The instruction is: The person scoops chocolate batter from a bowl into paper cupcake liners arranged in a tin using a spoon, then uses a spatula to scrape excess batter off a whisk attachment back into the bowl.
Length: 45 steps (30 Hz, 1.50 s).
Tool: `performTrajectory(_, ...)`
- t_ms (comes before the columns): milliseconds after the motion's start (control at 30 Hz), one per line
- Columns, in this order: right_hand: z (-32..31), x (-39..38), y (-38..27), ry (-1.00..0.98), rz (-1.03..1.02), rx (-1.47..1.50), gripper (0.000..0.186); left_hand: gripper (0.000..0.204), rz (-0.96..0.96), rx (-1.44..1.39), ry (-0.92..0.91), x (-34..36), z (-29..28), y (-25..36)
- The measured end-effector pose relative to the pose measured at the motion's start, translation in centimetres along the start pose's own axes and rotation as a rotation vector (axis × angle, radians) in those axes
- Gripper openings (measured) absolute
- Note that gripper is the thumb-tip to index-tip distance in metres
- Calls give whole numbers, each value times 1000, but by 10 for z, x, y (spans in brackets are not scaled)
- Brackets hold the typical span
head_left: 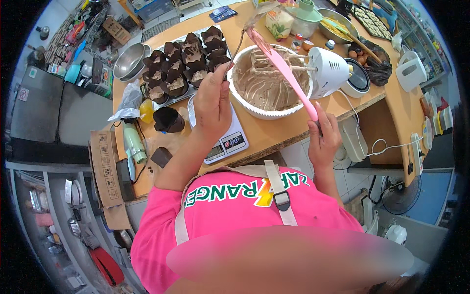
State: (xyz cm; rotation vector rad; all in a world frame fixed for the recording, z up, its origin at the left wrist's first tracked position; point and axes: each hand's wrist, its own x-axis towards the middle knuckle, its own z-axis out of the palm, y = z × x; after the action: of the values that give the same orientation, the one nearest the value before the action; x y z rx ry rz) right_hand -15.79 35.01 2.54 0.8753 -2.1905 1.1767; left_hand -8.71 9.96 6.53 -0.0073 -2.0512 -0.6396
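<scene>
My left hand [214, 100] is closed round the thin handle of a ladle-like utensil [259, 14], whose batter-smeared head is raised beyond the mixing bowl. In my right hand [324, 134] is a pink spatula [284, 68], slanting up over the bowl. Its brown-coated tip is at the utensil's head; whether they touch is unclear. Below lies the white mixing bowl [267, 115], with brown batter [264, 90] inside. A white hand mixer [329, 71] rests at the right rim, its coated beaters over the batter. Beneath my left wrist sits a white kitchen scale [226, 147], partly hidden.
Left of the bowl, a tray [182, 98] carries several dark paper cups with batter. One dark cup [168, 120] stands nearer me. Metal bowls [129, 61] are at the far left. Eggs [353, 55], a bowl with yellow contents [338, 27] and a white jug [410, 71] stand right.
</scene>
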Motion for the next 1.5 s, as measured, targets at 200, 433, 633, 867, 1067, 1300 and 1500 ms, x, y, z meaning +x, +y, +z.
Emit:
performTrajectory(200, -2, 5, -4, 10, 70, 15, 39, 32, 130, 51, 68, 1, 2, -4)
performTrajectory(433, -7, 6, -1, 21, 54, 34, 39, 35, -277, -354, -62, -4, 0, 0)
performTrajectory(633, -2, -2, 0, 3, -21, 3, 41, 36, -304, -393, -90, -6, 2, 1)
performTrajectory(867, 0, -1, -1, 12, 33, 16, 40, 28, -200, -275, -65, -8, 3, 9)
performTrajectory(1067, 1, 2, -4, 57, 86, 14, 39, 28, -222, -246, -128, -9, 0, 18)
performTrajectory(1300, 1, 8, -2, 99, 70, 14, 39, 31, -457, -580, -122, -12, 2, 13)
performTrajectory(1500, 0, 1, 7, 100, -21, -25, 42, 37, -468, -755, -89, -8, 4, 8)
